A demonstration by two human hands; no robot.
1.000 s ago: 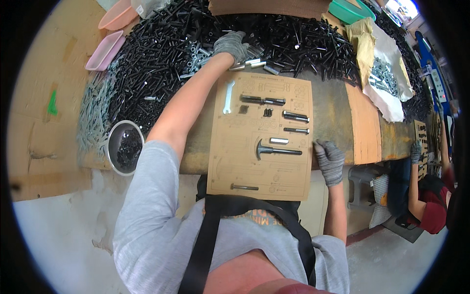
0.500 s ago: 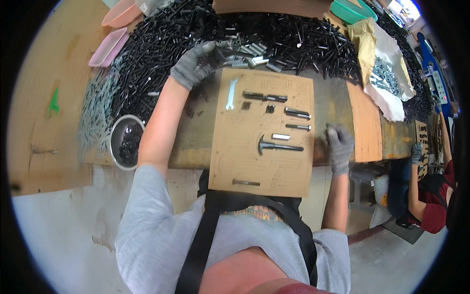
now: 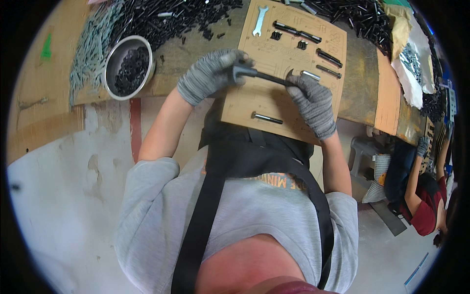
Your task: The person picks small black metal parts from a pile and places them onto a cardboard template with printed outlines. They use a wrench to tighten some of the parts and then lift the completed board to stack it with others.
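Observation:
My gloved left hand [image 3: 210,76] is closed on a black rod-like tool [image 3: 269,77] with a flared grey end. The tool is held over a brown cardboard sheet [image 3: 240,105]. At the tool's other end, the fingers of my gloved right hand [image 3: 313,105] are closed on it. The curved tip of a black T-shaped tool [image 3: 290,73] shows beside the right fingers; the rest is hidden. A silver sleeve [image 3: 310,76] lies by that hand. The sheet also bears an open-end wrench [image 3: 260,21], black rods [image 3: 297,32], black bolts [image 3: 329,58] and another bolt [image 3: 267,117].
A metal bowl [image 3: 110,83] of black parts stands at the left. Behind it spread heaps of black bolts [image 3: 161,24] and grey strips [image 3: 89,56]. Silver parts [image 3: 410,61] lie in a torn sack at right. A co-worker in a red sleeve [image 3: 425,213] works far right.
My left hand has come from the parts heap to above the sheet with the black tool. My right hand has moved onto the tool's other end. The whole scene has shifted and tilted.

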